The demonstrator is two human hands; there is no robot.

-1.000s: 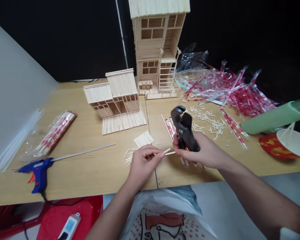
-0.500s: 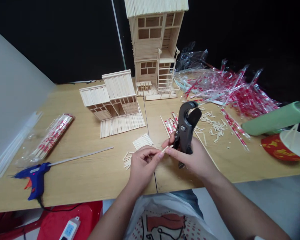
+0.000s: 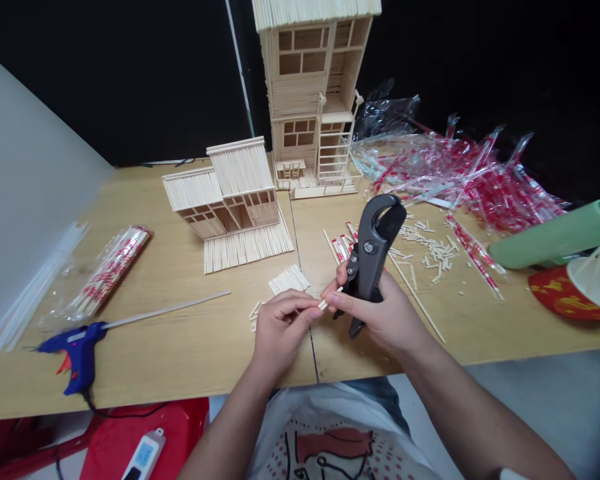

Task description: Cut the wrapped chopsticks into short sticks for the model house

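My left hand (image 3: 279, 337) is closed, thumb and finger pinching short cut wooden stick pieces (image 3: 325, 304) in front of my chest. My right hand (image 3: 396, 319) is wrapped round a dark grey pipe cutter (image 3: 371, 257), its curved jaw pointing up and away from me. The right thumb also touches the pieces, close to the left fingertips. Just beyond my left hand lies a row of sticks side by side (image 3: 289, 280). A few loose cut sticks (image 3: 255, 313) are partly hidden behind that hand.
A small stick house (image 3: 240, 173) and a tall one (image 3: 300, 93) stand behind. Cut bits (image 3: 433, 247) and crumpled wrappers (image 3: 500, 173) lie right, near a green cylinder (image 3: 555, 233) and red bowl (image 3: 555, 293). Left are a blue glue gun (image 3: 80, 353) and packed chopsticks (image 3: 113, 270).
The pieces at my fingertips have turned, and more than one end now shows. The pipe cutter has tilted slightly in my right hand. The whole view has shifted a little.
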